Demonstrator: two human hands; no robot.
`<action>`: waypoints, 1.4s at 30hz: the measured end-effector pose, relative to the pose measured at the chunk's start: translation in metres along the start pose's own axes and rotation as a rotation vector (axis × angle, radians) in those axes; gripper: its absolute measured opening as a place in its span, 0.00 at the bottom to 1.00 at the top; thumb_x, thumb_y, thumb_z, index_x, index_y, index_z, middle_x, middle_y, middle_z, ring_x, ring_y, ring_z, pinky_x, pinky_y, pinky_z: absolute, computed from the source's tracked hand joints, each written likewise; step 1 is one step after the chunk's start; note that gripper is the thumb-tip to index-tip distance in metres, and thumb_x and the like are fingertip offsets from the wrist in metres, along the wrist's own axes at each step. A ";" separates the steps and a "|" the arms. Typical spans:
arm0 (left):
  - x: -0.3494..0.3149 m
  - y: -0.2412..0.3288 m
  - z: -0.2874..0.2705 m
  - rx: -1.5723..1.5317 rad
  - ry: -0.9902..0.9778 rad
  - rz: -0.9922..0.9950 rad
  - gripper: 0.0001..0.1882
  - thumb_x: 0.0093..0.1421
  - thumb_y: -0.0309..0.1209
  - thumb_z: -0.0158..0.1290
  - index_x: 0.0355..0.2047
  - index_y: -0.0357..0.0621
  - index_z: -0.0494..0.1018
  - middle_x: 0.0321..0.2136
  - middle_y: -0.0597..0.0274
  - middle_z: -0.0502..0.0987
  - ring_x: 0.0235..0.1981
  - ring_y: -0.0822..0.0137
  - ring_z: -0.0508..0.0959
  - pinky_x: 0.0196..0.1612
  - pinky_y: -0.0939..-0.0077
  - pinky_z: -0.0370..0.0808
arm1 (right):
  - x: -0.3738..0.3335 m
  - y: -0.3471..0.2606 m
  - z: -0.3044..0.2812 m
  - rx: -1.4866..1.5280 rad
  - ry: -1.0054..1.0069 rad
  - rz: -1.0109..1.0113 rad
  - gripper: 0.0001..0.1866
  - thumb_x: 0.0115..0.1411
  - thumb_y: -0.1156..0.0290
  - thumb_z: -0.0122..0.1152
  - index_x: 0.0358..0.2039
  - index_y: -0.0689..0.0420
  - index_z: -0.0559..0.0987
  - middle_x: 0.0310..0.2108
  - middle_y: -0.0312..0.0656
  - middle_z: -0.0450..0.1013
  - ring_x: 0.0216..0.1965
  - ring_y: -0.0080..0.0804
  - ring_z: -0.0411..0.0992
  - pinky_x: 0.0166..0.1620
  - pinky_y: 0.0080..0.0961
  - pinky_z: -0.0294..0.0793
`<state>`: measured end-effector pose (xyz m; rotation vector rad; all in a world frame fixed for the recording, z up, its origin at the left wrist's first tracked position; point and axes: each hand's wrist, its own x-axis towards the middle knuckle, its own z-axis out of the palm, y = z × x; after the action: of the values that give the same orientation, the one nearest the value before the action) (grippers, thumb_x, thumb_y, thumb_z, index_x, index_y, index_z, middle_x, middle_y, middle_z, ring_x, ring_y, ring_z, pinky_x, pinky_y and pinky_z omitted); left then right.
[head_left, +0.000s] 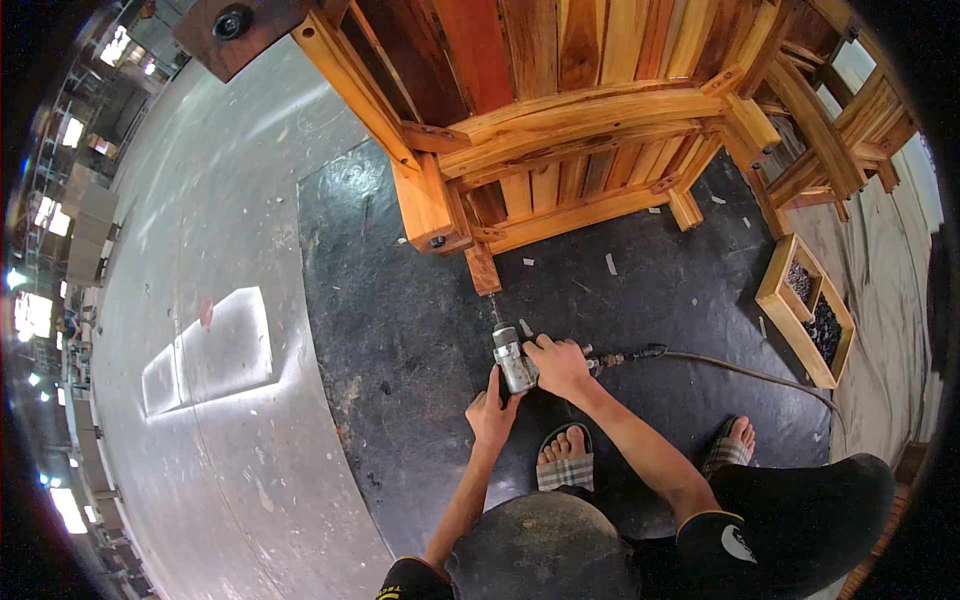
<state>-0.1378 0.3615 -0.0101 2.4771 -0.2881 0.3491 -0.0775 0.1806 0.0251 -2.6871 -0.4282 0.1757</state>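
A silver pneumatic drill is held low over the black mat, its bit pointing away from me. The bit's tip meets the end of a wooden leg on the slatted wooden furniture. My right hand is closed round the drill's handle, where the air hose joins. Against the rear of the drill's body my left hand presses with its fingers closed on it. Whether a screw sits at the bit's tip is too small to tell.
A wooden box with two compartments of small dark hardware stands at the right. Behind it is more wooden furniture. White scraps lie on the black mat. The hose trails right. My sandalled feet are close below the drill.
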 end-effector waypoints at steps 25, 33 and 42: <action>-0.001 0.009 0.002 0.027 0.034 -0.082 0.30 0.52 0.38 0.65 0.53 0.41 0.68 0.15 0.62 0.69 0.14 0.66 0.69 0.20 0.73 0.68 | 0.004 -0.004 -0.006 -0.045 0.013 -0.013 0.23 0.45 0.72 0.64 0.45 0.54 0.73 0.34 0.45 0.71 0.29 0.43 0.77 0.36 0.38 0.75; -0.002 0.006 0.004 0.046 -0.004 -0.113 0.30 0.51 0.37 0.65 0.52 0.42 0.68 0.16 0.61 0.69 0.15 0.65 0.70 0.21 0.73 0.69 | 0.006 -0.002 -0.005 -0.055 0.001 -0.032 0.25 0.44 0.72 0.65 0.46 0.54 0.72 0.34 0.45 0.71 0.29 0.42 0.76 0.35 0.38 0.75; 0.001 0.010 -0.006 0.028 -0.010 -0.151 0.30 0.51 0.37 0.65 0.53 0.42 0.68 0.16 0.62 0.68 0.16 0.68 0.69 0.22 0.73 0.69 | 0.007 -0.003 -0.001 -0.041 0.010 -0.019 0.27 0.44 0.71 0.66 0.47 0.54 0.72 0.35 0.45 0.70 0.29 0.43 0.76 0.36 0.38 0.75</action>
<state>-0.1413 0.3567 0.0003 2.5101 -0.1002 0.2797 -0.0715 0.1848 0.0268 -2.7221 -0.4590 0.1491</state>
